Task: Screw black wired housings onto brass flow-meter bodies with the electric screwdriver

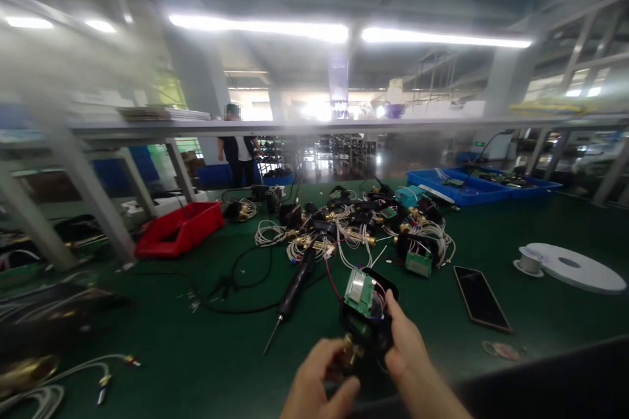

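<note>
A black housing (382,334) with a green circuit board (360,291) and thin wires at its open top is held above the green table. My right hand (405,340) is wrapped round its right side. My left hand (327,376) is at the brass fitting (352,348) below the housing, its fingers curled and slightly blurred; whether they grip the fitting cannot be made out. A red wire runs from the board up to the pile of parts. Left of the housing lies a black electric screwdriver (297,285), its bit pointing towards the front.
Behind the housing is a pile of brass and black units (344,222) with coiled cables. A red bin (179,229) stands left, blue trays (459,186) back right. A phone (481,298) and a white reel (574,267) lie right. A person (239,150) stands beyond the table.
</note>
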`<state>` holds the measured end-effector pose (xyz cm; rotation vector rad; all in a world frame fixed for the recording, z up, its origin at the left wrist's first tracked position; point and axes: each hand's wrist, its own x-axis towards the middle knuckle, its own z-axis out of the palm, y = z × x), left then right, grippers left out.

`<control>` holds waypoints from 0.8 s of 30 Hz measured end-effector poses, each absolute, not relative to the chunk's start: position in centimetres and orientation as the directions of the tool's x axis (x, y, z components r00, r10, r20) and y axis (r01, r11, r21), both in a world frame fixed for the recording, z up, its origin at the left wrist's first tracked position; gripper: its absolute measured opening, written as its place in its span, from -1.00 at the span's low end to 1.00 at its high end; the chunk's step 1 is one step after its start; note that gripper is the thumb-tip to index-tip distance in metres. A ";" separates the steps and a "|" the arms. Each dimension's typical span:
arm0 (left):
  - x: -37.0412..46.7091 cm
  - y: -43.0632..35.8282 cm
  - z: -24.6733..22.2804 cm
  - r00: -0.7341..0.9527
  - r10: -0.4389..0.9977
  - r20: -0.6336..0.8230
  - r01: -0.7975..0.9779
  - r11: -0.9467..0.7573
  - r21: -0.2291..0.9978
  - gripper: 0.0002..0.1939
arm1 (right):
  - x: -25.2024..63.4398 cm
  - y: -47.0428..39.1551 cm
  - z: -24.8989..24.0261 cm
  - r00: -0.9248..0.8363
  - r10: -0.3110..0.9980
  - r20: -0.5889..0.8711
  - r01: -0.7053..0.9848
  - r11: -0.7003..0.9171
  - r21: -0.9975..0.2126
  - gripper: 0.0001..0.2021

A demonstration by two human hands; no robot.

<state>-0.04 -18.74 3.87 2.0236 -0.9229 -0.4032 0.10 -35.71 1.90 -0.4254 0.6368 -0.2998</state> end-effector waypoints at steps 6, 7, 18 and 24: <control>3.4 -19.9 3.3 0.881 -0.306 0.362 -0.474 -0.557 0.682 0.11 | -1.5 -30.3 1.3 0.902 -0.264 -0.341 0.061 0.861 -0.505 -0.52; 3.9 -19.9 3.3 0.878 -0.318 0.358 -0.479 -0.561 0.675 0.06 | -2.1 -30.2 1.2 0.921 -0.233 -0.312 0.041 0.854 -0.518 -0.51; 4.2 -19.0 3.0 0.819 -0.397 0.414 -0.570 -0.479 0.668 -0.03 | -0.4 -40.3 4.9 0.891 -0.272 0.363 0.196 -0.490 -0.849 -0.72; 3.3 -18.5 2.1 0.788 -0.422 0.447 -0.612 -0.463 0.642 0.06 | 4.2 -38.9 5.8 0.967 -0.023 0.253 0.182 -0.628 -0.756 -0.78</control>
